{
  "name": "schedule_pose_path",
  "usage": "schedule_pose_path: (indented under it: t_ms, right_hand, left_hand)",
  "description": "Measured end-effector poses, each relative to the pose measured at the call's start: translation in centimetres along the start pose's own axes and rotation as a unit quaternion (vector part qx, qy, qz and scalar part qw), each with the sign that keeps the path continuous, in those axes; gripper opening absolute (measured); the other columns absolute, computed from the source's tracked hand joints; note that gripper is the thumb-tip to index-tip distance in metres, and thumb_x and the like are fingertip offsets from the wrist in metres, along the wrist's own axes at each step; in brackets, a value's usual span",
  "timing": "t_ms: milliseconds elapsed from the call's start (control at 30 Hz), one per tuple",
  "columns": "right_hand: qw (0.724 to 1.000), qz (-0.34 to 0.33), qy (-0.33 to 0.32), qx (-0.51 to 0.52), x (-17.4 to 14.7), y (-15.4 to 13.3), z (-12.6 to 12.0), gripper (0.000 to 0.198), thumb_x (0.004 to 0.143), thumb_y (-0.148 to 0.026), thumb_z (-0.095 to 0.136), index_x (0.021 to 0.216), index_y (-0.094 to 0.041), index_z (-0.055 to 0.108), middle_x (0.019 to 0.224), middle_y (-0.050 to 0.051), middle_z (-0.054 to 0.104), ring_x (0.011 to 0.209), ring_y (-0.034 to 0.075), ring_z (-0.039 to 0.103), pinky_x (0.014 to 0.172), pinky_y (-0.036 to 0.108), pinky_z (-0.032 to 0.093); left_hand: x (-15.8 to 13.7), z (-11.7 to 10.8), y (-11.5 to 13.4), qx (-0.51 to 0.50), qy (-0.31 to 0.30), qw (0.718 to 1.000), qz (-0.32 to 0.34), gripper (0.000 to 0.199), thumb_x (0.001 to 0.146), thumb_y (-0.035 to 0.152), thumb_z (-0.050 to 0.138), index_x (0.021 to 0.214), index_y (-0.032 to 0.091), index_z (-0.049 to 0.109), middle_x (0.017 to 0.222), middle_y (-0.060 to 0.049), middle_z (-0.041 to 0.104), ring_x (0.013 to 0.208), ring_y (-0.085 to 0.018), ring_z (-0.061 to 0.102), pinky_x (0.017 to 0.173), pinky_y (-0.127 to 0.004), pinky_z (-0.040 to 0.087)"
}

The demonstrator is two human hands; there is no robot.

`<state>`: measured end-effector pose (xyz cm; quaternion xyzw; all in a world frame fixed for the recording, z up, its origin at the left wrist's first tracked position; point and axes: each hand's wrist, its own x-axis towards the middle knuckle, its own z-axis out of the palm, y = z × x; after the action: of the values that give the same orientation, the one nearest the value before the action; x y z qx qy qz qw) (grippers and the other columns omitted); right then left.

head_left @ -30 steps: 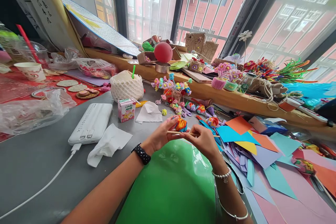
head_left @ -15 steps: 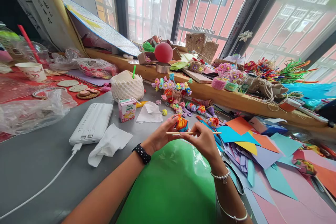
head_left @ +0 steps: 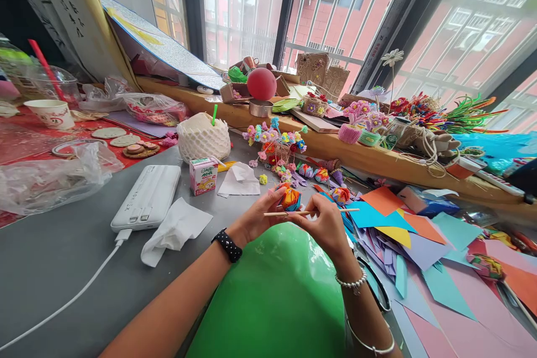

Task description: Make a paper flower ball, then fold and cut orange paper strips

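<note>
My left hand (head_left: pixel 260 211), with a dark dotted band at the wrist, has its fingers closed around the side of an orange and blue folded-paper ball (head_left: pixel 291 199). A thin wooden stick (head_left: pixel 344 210) lies level across both hands, just on the near side of the ball. My right hand (head_left: pixel 326 222) pinches this stick between thumb and fingers. The stick's left end rests by my left thumb. Beyond the right hand sits a similar paper ball (head_left: pixel 340 196). Under both hands is a glossy green surface (head_left: pixel 277 296).
Coloured paper sheets (head_left: pixel 423 249) spread out on the right. To the left are a white power bank (head_left: pixel 146 197) with a cable, a crumpled tissue (head_left: pixel 176 230), a pink drink carton (head_left: pixel 203 175) and a net-wrapped coconut (head_left: pixel 203 137). Small craft flowers (head_left: pixel 274 142) stand beyond the hands.
The stick has shifted slightly to the right and its right end sits a little higher. Both hands keep nearly the same place and hold.
</note>
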<state>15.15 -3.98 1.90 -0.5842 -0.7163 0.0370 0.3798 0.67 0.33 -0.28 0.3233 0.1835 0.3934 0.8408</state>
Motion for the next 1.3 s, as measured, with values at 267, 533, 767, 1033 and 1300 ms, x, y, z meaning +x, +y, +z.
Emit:
schedule_pose_path:
  t_ms: [267,533,767,1033,1300]
  right_hand:
    - [0.998,-0.042,0.053,0.013,0.1,0.2,-0.4,0.04,0.058,-0.051,0.066,0.059,-0.019,0.043,0.061,-0.002,0.047,0.061,0.015,0.045,0.057,0.027,0.034]
    - [0.996,-0.065,0.005,0.066,0.1,0.2,-0.7,0.055,0.062,-0.044,0.067,0.111,-0.024,0.051,0.093,0.005,0.051,0.087,0.021,0.049,0.076,0.035,0.041]
    - [0.995,-0.057,0.013,0.084,0.1,0.3,-0.2,0.047,0.063,-0.041,0.067,0.105,-0.023,0.056,0.09,0.005,0.053,0.085,0.021,0.051,0.077,0.035,0.043]
    - [0.998,-0.034,0.046,0.028,0.0,1.0,0.3,0.042,0.068,-0.036,0.064,0.105,-0.018,0.055,0.096,0.009,0.058,0.092,0.025,0.051,0.079,0.039,0.042]
    - [0.996,-0.04,0.0,0.08,0.0,0.7,-0.1,0.047,0.071,-0.037,0.06,0.114,-0.022,0.048,0.093,0.006,0.06,0.094,0.022,0.053,0.077,0.035,0.045]
  left_hand:
    - [-0.3,0.5,0.5,-0.014,-0.005,0.999,0.03,0.017,0.076,0.028,0.056,0.089,0.018,0.057,0.081,0.0,0.062,0.07,-0.014,0.061,0.07,-0.028,0.048]
    - [-0.5,0.6,0.6,0.066,-0.027,0.996,0.051,0.035,0.077,0.035,0.055,0.108,0.019,0.049,0.098,-0.007,0.059,0.082,-0.017,0.06,0.063,-0.025,0.048]
    - [-0.5,1.2,0.4,0.173,0.019,0.979,0.107,0.058,0.075,0.047,0.05,0.125,0.023,0.034,0.105,-0.008,0.055,0.083,-0.017,0.059,0.067,-0.027,0.048]
    - [0.2,0.3,-0.9,0.286,-0.011,0.939,0.192,0.078,0.059,0.032,0.071,0.126,0.026,0.031,0.128,-0.012,0.037,0.099,-0.024,0.053,0.078,-0.034,0.047]
    - [0.2,0.2,0.1,0.245,0.014,0.951,0.187,0.065,0.06,0.017,0.07,0.118,0.02,0.039,0.116,-0.01,0.051,0.1,-0.023,0.054,0.078,-0.031,0.047]
